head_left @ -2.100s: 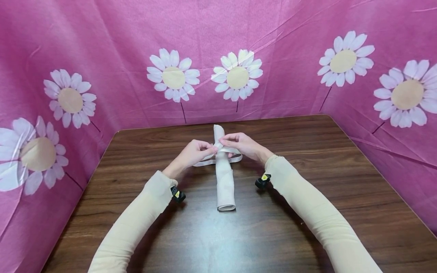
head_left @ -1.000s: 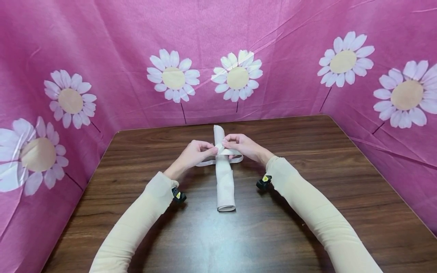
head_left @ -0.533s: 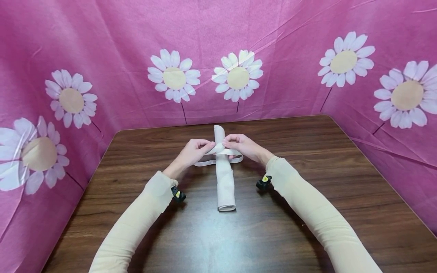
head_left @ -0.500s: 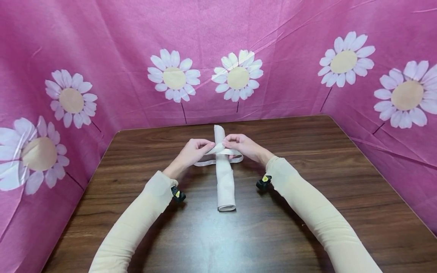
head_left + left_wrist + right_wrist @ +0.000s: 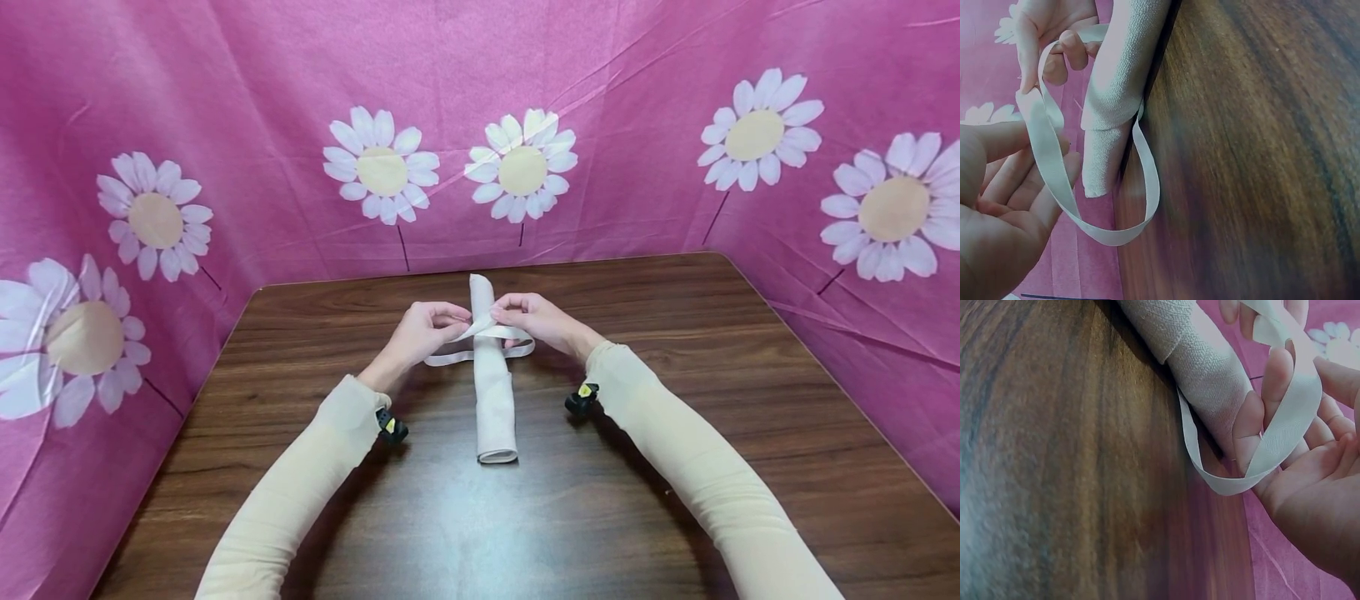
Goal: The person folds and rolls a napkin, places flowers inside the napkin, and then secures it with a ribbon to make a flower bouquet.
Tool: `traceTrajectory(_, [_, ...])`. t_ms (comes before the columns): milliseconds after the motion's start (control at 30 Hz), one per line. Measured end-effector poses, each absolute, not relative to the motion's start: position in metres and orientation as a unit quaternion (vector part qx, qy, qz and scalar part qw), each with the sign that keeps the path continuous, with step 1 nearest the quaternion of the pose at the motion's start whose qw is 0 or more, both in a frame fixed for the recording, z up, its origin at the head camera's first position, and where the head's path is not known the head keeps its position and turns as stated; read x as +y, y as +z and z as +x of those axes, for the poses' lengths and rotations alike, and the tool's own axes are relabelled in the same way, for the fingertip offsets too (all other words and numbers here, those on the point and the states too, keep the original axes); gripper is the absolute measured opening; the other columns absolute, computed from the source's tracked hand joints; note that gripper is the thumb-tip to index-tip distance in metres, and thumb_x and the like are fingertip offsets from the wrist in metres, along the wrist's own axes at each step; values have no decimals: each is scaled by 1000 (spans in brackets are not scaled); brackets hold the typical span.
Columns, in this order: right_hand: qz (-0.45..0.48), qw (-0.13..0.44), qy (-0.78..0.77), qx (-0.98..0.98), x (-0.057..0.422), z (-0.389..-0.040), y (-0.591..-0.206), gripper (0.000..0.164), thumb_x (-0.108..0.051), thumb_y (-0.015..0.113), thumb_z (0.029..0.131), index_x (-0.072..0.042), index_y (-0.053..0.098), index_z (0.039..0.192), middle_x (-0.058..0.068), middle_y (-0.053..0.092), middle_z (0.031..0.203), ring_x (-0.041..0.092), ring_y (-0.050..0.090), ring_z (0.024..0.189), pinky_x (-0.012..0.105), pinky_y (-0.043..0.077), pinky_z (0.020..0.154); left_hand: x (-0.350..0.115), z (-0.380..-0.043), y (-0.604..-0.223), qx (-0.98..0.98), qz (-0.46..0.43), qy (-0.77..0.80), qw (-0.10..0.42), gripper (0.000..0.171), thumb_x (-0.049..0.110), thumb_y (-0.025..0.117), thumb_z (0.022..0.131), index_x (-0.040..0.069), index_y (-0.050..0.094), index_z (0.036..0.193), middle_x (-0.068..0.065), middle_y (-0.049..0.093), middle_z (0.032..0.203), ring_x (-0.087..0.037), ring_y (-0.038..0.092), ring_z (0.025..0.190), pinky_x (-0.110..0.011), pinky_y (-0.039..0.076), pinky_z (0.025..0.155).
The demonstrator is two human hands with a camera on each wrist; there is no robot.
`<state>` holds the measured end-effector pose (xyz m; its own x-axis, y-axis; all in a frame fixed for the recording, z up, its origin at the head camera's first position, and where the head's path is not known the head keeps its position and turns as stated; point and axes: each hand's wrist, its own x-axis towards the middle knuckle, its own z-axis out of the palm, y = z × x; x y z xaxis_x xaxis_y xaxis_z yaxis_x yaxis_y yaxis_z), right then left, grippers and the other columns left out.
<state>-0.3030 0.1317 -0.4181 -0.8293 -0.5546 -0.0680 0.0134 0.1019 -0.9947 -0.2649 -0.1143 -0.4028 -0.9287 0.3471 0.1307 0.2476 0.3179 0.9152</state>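
Note:
A rolled pale cloth lies lengthwise on the wooden table, textured like towelling in the left wrist view. Around its far half runs a white ribbon, which crosses over the top and leaves loose loops on both sides. At the crossing, my left hand holds the ribbon with curled fingers from the left; its fingertips are partly behind the band. From the right, my right hand pinches the ribbon, with other fingers inside the loop. In the right wrist view the ribbon bends over these fingers.
The brown wooden table extends on all sides of the roll. A pink curtain with large white flowers stands behind the table and along both sides. Black wrist cameras sit on both sleeves.
My left hand has moved slightly left from the crossing, and more of the ribbon there shows. The right hand has shifted slightly right. The cloth roll stays in place.

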Motion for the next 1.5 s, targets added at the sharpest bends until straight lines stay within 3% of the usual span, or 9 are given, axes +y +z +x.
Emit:
traceTrajectory(300, [-179, 231, -645, 706, 134, -306, -416, 21, -17, 61, 103, 0, 64, 115, 17, 68, 105, 23, 65, 93, 38, 59, 77, -113, -268, -398, 805, 159, 571, -5, 20, 0, 80, 86, -4, 75, 105, -12, 76, 93, -20, 74, 89, -25, 57, 72])
traceTrajectory(533, [-171, 230, -652, 703, 133, -307, -416, 17, -13, 59, 104, 2, 62, 112, 7, 63, 89, 16, 63, 80, 44, 59, 81, -110, -267, -395, 800, 144, 582, -23, 22, -6, 78, 84, -4, 75, 105, -17, 75, 100, -24, 74, 89, -24, 58, 71])
traceTrajectory(667, [-171, 227, -650, 704, 134, -307, -415, 17, -13, 58, 104, 2, 62, 111, 6, 60, 84, 13, 61, 76, 45, 59, 82, -111, -268, -394, 789, 144, 597, -26, 38, -10, 77, 83, -6, 68, 120, -21, 71, 115, -28, 73, 90, -28, 58, 74])
traceTrajectory(800, [-170, 225, -650, 705, 135, -307, -415, 15, -12, 58, 104, 0, 63, 109, 6, 61, 83, 13, 61, 75, 45, 59, 81, -111, -268, -395, 779, 138, 611, -31, 68, -12, 78, 81, 4, 55, 143, -22, 58, 139, -32, 71, 92, -29, 59, 75])
traceTrajectory(867, [-173, 225, -650, 706, 136, -306, -414, 15, -13, 58, 104, 0, 64, 109, 6, 60, 83, 13, 61, 75, 44, 59, 81, -112, -268, -395, 773, 136, 619, -31, 76, -13, 78, 80, 9, 50, 147, -21, 54, 143, -31, 71, 92, -29, 58, 75])
traceTrajectory(1000, [-178, 224, -646, 708, 137, -306, -414, 16, -14, 58, 105, 1, 63, 109, 7, 61, 83, 14, 61, 75, 39, 59, 78, -112, -267, -396, 764, 146, 628, -23, 65, -15, 75, 82, 4, 55, 141, -23, 64, 129, -27, 71, 90, -27, 58, 74])
traceTrajectory(1133, [-180, 219, -629, 724, 139, -306, -414, 16, -16, 59, 104, -1, 63, 108, 8, 67, 85, 13, 59, 74, 26, 52, 66, -112, -267, -397, 753, 158, 639, -20, 48, -15, 71, 86, -3, 59, 130, -28, 70, 112, -22, 72, 91, -27, 58, 76])
traceTrajectory(1233, [-182, 215, -617, 735, 140, -306, -414, 18, -18, 60, 104, -1, 63, 108, 12, 69, 88, 13, 56, 72, 25, 44, 60, -112, -266, -397, 750, 159, 642, -20, 42, -13, 71, 88, -3, 61, 127, -28, 71, 109, -23, 72, 94, -30, 59, 77])
traceTrajectory(1500, [-178, 205, -619, 737, 143, -307, -415, 15, -18, 61, 103, -4, 65, 107, 19, 66, 93, 11, 55, 70, 25, 43, 59, -117, -265, -398, 766, 184, 615, -27, 34, 4, 76, 91, -1, 68, 123, -16, 75, 103, -21, 73, 97, -31, 58, 81])
